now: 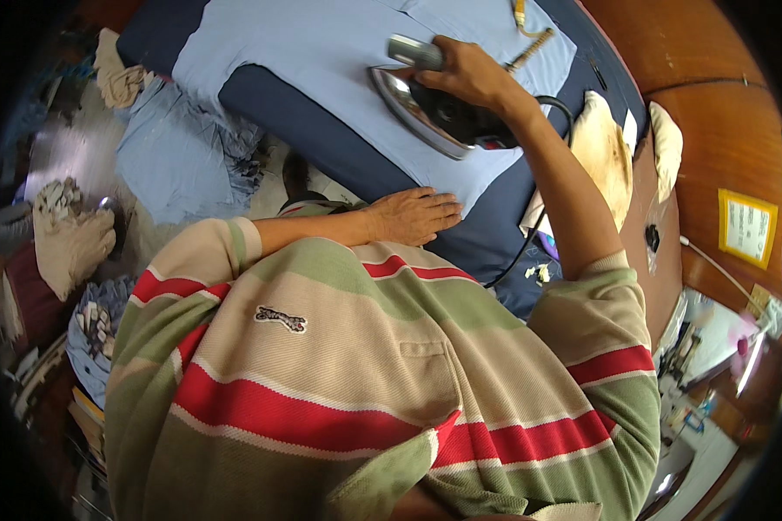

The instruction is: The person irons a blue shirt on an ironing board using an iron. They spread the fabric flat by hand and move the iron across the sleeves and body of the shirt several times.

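Note:
My right hand (471,74) is wrapped round the grey handle of an electric iron (443,113), tilted with its shiny soleplate edge against a light blue garment (321,43). The cloth is spread over a dark navy padded table (313,122), and one part of it narrows toward me. At that narrow end lies my left hand (415,215), flat with fingers stretched out, its fingertips touching the cloth's edge. It holds nothing. A black cord runs from the iron down past my right forearm.
Right of the iron lie a stained cream cloth pad (601,152) and another pale pad (666,152), beside a brown wooden panel (695,52). Another light blue cloth (169,148) hangs at the table's left. Beige cloth bundles (69,243) sit farther left. A yellow-framed paper (747,227) is at the right.

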### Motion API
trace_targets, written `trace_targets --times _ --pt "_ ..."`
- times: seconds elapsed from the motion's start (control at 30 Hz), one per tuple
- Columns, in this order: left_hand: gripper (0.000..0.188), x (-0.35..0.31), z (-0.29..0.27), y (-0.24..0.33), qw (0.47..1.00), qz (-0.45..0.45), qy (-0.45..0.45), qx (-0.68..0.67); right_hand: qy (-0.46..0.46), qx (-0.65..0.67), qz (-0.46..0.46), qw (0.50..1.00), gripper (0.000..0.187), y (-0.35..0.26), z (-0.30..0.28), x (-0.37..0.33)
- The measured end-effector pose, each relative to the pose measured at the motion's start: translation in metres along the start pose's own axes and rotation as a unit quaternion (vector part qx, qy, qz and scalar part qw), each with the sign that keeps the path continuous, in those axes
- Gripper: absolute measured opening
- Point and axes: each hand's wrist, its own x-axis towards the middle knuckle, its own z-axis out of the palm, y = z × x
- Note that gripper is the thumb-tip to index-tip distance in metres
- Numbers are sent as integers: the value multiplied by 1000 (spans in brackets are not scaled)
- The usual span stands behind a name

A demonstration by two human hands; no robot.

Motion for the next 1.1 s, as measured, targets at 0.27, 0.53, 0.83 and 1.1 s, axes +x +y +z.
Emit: trace_targets --times 0.27,0.53,0.83,1.1 --pt "45 0 22 16 992 -31 120 9 -21 -15 -76 997 44 -68 37 25" --pt "43 -3 21 23 990 -48 128 -18 -28 -29 -77 996 44 -65 36 16" --pt "37 -43 -5 7 974 -88 192 -82 -38 -15 -103 994 45 -58 33 14" --pt "49 -80 -75 -138 811 -491 288 133 13 18 10 1000 44 -27 7 11"
